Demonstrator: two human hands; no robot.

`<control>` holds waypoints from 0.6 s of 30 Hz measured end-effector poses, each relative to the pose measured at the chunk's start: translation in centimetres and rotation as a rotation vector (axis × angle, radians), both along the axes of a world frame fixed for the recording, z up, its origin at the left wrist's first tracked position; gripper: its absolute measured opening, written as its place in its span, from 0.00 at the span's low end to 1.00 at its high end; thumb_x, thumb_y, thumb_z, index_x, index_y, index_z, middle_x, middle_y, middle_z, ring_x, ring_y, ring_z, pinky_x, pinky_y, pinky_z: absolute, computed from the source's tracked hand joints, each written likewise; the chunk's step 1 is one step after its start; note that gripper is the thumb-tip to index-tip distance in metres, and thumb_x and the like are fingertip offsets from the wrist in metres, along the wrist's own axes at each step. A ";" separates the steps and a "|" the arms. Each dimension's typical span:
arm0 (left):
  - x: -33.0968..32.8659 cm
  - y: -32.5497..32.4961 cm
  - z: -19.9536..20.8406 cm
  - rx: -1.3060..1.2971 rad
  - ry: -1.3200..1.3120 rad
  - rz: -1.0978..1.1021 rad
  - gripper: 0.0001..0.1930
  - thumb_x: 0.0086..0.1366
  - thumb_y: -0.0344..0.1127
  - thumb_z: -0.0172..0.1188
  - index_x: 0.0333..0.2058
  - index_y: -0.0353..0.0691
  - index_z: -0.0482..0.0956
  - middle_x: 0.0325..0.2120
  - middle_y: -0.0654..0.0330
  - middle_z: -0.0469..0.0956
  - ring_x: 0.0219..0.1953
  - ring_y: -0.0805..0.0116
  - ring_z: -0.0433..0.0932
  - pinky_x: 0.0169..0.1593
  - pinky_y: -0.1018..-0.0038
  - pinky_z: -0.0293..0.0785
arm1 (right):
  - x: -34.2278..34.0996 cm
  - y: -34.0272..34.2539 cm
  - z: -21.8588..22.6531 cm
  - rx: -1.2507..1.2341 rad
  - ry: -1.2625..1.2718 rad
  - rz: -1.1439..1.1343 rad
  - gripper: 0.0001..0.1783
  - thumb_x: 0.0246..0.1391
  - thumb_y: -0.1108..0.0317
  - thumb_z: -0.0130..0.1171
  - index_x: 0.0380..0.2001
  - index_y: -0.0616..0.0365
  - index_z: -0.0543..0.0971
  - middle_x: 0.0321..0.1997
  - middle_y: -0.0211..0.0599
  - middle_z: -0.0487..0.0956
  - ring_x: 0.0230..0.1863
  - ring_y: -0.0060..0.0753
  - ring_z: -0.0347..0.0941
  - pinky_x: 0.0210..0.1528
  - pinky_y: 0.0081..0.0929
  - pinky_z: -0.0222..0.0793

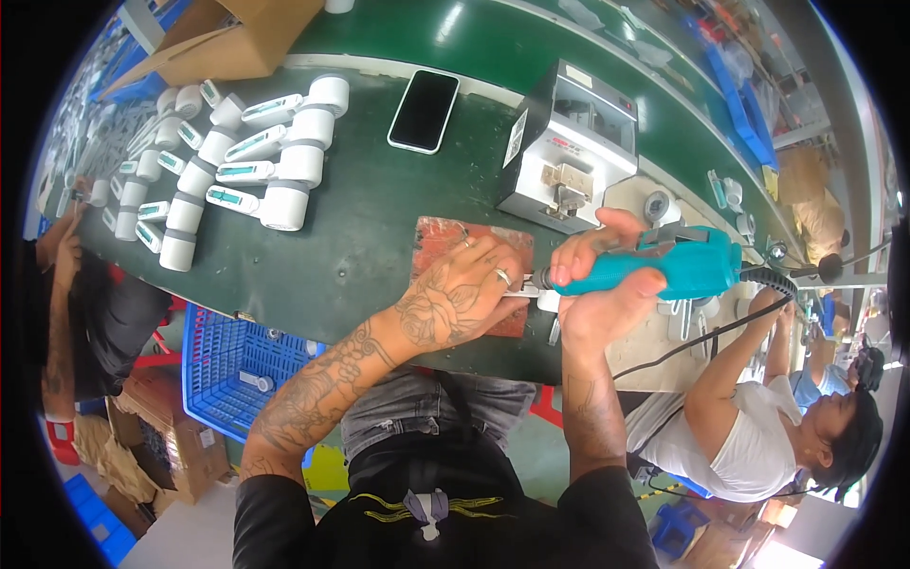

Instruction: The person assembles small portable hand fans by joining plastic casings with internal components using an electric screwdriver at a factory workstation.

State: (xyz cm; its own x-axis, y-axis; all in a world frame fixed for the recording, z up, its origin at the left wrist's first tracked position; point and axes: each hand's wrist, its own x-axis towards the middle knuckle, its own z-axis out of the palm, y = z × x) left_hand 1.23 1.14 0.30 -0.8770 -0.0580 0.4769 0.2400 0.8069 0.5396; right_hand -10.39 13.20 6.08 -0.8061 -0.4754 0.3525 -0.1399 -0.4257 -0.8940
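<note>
My right hand (607,284) is wrapped round a teal electric screwdriver (697,267), held nearly level with its tip pointing left. The tip meets a small white part (547,301), which lies over the red board (436,242) on the bench. My left hand (464,289) presses down on the board, its fingers closed over the white part and hiding most of it. Exactly where the driver's tip sits is hard to make out between the hands. A black cable (678,351) hangs by the screwdriver's rear end.
White handheld devices with round heads (284,204) stand in rows at the left. A phone (424,111) and a grey-black machine (573,142) lie beyond my hands. A blue basket (213,365) hangs below the bench edge. Co-workers sit at left and right (739,431).
</note>
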 end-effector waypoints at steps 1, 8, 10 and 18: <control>0.0 -0.1 -0.1 0.005 0.002 -0.005 0.16 0.64 0.39 0.69 0.43 0.36 0.76 0.41 0.53 0.76 0.52 0.49 0.76 0.58 0.57 0.73 | -0.1 0.0 -0.1 -0.059 -0.027 0.044 0.52 0.53 0.26 0.64 0.52 0.73 0.73 0.22 0.34 0.73 0.21 0.30 0.71 0.27 0.30 0.71; -0.4 -0.4 -0.4 0.032 -0.008 -0.047 0.16 0.63 0.40 0.69 0.41 0.36 0.77 0.43 0.52 0.77 0.55 0.45 0.76 0.61 0.56 0.72 | -0.1 0.0 0.2 0.067 -0.022 -0.011 0.57 0.50 0.16 0.53 0.51 0.68 0.73 0.20 0.30 0.67 0.18 0.29 0.65 0.24 0.29 0.65; -0.4 -0.4 -0.6 0.044 -0.016 -0.055 0.16 0.63 0.40 0.69 0.41 0.35 0.77 0.44 0.52 0.77 0.56 0.44 0.76 0.63 0.56 0.71 | -0.1 0.0 0.3 0.069 -0.037 -0.005 0.57 0.50 0.16 0.53 0.51 0.69 0.73 0.19 0.31 0.67 0.18 0.29 0.66 0.23 0.30 0.65; -0.4 -1.0 0.1 0.080 -0.056 -0.118 0.15 0.64 0.40 0.70 0.40 0.36 0.78 0.45 0.54 0.78 0.56 0.48 0.77 0.66 0.55 0.69 | 0.0 0.1 0.4 0.051 -0.030 0.046 0.57 0.48 0.18 0.57 0.52 0.70 0.73 0.19 0.32 0.70 0.18 0.30 0.67 0.23 0.30 0.66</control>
State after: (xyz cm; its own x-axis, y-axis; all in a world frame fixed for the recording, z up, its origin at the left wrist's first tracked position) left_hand 0.79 0.12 0.41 -0.9052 0.0115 0.4248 0.2984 0.7289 0.6162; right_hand -10.37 13.30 6.50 -0.7927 -0.5289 0.3029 -0.0942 -0.3847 -0.9182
